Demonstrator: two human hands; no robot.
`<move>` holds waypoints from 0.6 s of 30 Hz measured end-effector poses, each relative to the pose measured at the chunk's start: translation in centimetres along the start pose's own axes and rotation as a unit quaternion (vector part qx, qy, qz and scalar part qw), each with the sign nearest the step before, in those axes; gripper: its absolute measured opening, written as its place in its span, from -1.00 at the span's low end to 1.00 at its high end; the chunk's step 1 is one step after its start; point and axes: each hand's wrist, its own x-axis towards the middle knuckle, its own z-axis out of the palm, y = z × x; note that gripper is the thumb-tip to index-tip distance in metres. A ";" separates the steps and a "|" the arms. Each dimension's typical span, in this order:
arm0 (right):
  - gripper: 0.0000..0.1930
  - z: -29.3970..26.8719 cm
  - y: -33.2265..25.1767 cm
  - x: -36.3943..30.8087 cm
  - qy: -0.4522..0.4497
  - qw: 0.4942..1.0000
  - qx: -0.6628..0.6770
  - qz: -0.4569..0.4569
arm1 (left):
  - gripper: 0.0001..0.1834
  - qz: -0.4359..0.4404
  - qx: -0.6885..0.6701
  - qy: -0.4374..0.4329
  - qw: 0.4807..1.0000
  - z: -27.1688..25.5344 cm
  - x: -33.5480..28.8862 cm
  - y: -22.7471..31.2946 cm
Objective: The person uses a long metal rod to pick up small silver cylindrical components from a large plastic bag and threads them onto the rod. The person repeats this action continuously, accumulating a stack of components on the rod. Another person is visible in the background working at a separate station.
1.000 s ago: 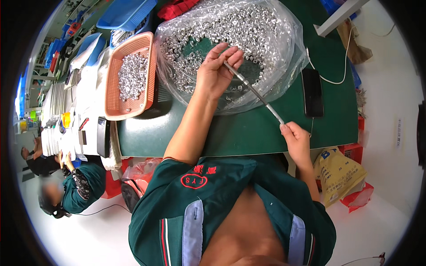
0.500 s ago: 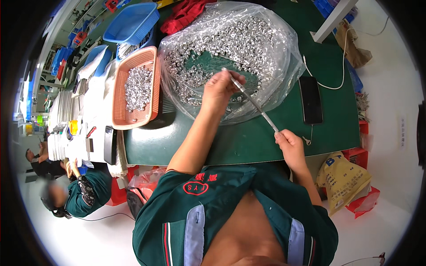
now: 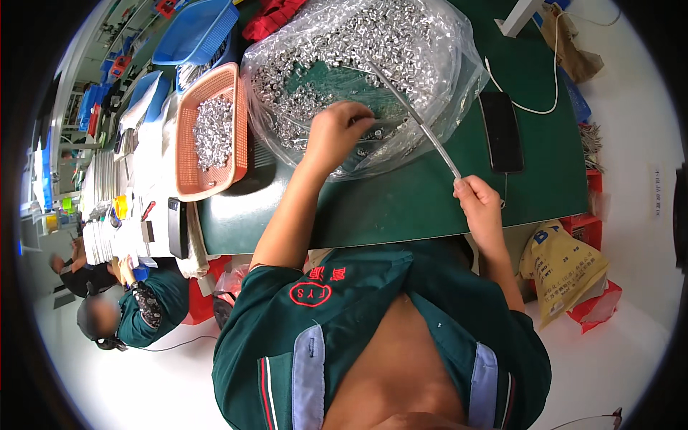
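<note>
My right hand (image 3: 479, 204) grips the lower end of a thin silvery metal rod (image 3: 423, 127). The rod slants up and left, its far tip over the small metal parts. My left hand (image 3: 338, 132) is off the rod, above the near part of a clear plastic bag (image 3: 469, 79) spread on the table. Its thumb and bent fingers come close together; whatever they may hold is too small to make out. Heaps of small shiny ring-like metal pieces (image 3: 401, 43) lie on the bag around a green patch.
Left of the bag stands an orange plastic basket (image 3: 184, 143) of similar pieces, with a blue basket (image 3: 193, 36) behind. A black phone (image 3: 502, 132) lies on the green table (image 3: 401, 215) at right, beside a white cable (image 3: 530, 111). A co-worker (image 3: 154, 301) sits at far left.
My left hand has let go of the rod's upper end and moved left and slightly down. My right hand, still on the rod, has moved a little up and right. The view has shifted.
</note>
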 end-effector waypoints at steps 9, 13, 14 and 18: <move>-0.69 -0.1 0.1 -0.3 -0.003 1.000 0.006 -0.027 | -0.83 0.102 0.118 -0.040 0.987 2.3 -0.2 -0.5; -0.71 -0.4 0.2 -0.5 -0.010 0.999 -0.018 -0.034 | -0.80 -0.102 -0.367 -0.037 0.924 0.4 0.0 -1.5; -0.72 -0.5 0.2 -0.7 -0.010 0.999 -0.026 -0.044 | -0.78 -0.095 -0.526 -0.067 0.842 -0.1 0.3 -2.7; -0.74 -0.9 -0.4 -1.1 -0.038 0.996 -0.062 -0.051 | -0.76 -0.087 -0.711 -0.097 0.691 -0.9 0.3 -3.5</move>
